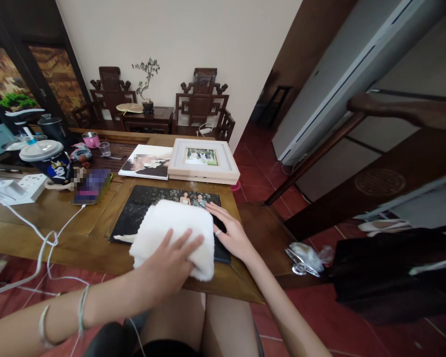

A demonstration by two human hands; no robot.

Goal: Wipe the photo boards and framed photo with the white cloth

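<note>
Resting spread and palm-down, my left hand (176, 257) bears on a folded white cloth (174, 215), fingers apart and slightly bent; it lies over the cloth rather than closing round it, though I cannot see whether the thumb pinches a fold. My right hand (231, 234), a ring (218, 232) on one finger, is relaxed and extended, its fingers laid on the right side of a dark photo panel (134, 208) just beside the cloth, gripping nothing that I can make out. The panel lies flat on the wooden desk (74, 243) in front of me, with a pictured couple (186, 199) near its far edge. As I judge it, the work on this panel is under way and unfinished: the cloth covers its near middle, while the left end and far strip show bare. Which parts are done, I cannot tell. Just beyond lie a smaller photo panel (148, 167) and a framed picture (202, 156), side by side; neither has a hand or cloth on it, and nothing shows whether they are done or left. Farther left are a phone (92, 184), a lidded cup (57, 163) and a white power strip (31, 188), all apart from the cloth.
</note>
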